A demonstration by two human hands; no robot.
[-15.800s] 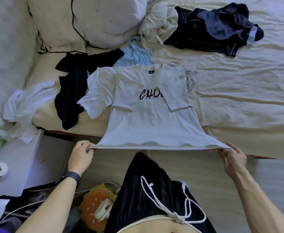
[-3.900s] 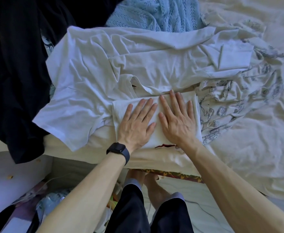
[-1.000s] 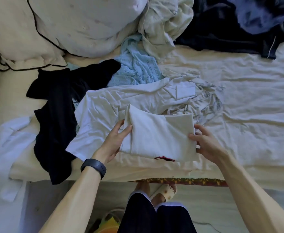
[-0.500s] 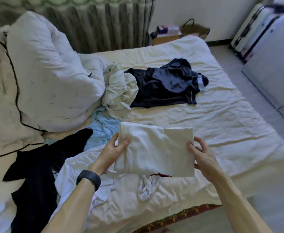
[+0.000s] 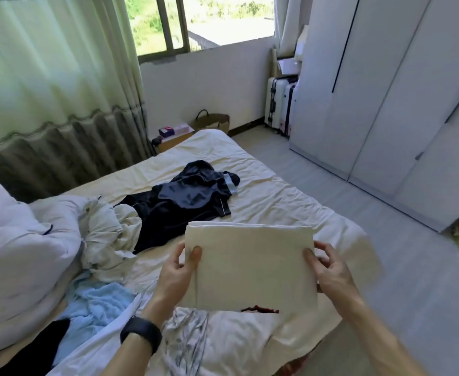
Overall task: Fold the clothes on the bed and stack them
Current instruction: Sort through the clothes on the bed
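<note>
While both hands hold it up over the near half of the bed, I log item one: folded white T-shirt, flat, left hand pinching its 9 o'clock edge with the thumb on top, right hand pinching its 3 o'clock edge likewise. Unfolded stock on the bed, placed from that shirt: dark navy garments at 11 o'clock, crumpled cream garment at 9 o'clock, light-blue knit at 8 o'clock, patterned white cloth at 6 o'clock.
</note>
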